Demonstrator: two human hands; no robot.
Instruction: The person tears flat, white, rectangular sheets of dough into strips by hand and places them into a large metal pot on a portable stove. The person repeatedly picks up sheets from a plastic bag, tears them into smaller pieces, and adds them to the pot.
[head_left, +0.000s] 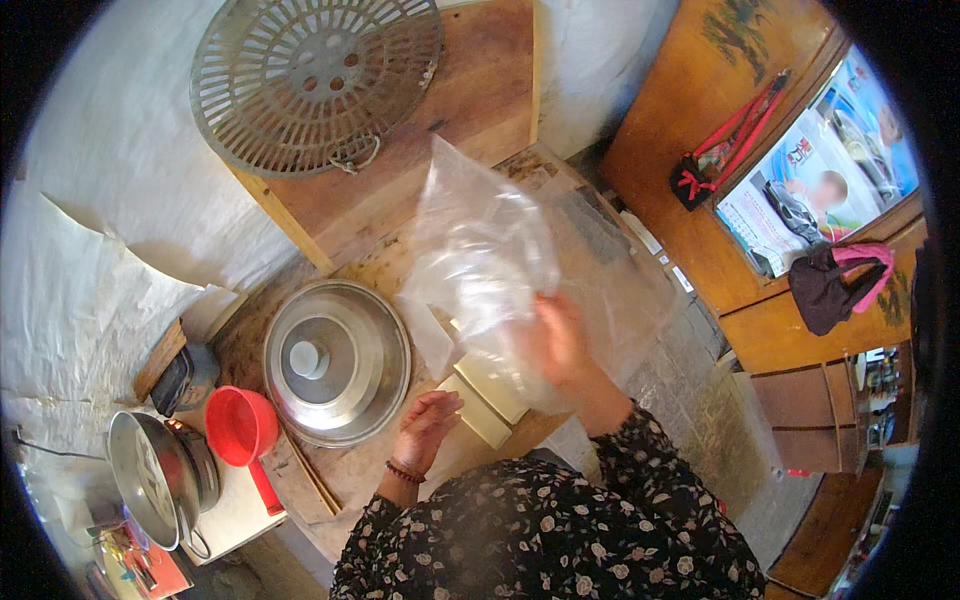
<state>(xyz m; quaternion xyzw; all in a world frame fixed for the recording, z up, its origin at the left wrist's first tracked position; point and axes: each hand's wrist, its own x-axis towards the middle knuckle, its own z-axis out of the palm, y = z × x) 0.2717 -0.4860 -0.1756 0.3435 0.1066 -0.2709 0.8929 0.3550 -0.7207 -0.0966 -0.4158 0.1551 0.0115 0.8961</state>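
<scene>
My right hand (559, 337), blurred by motion, grips a clear plastic bag (487, 247) that spreads above the wooden table (442, 480). The bag looks crumpled and see-through. Just left of it is my left hand (429, 427), its fingers loosely bent with nothing seen in them, a beaded bracelet at the wrist. Pale yellow rectangular pieces (484, 409), of a kind I cannot tell, lie on the table between my hands, partly behind the bag. A round metal lid (341, 367) with a light knob rests to the left of my left hand.
Chopsticks (311, 469) and a red plastic ladle (240, 427) lie left of the lid. A metal pan (150, 480) stands farther left on a small side surface. A round slatted basket (315, 82) leans at the back. A wooden cabinet (660, 135) stands at the right.
</scene>
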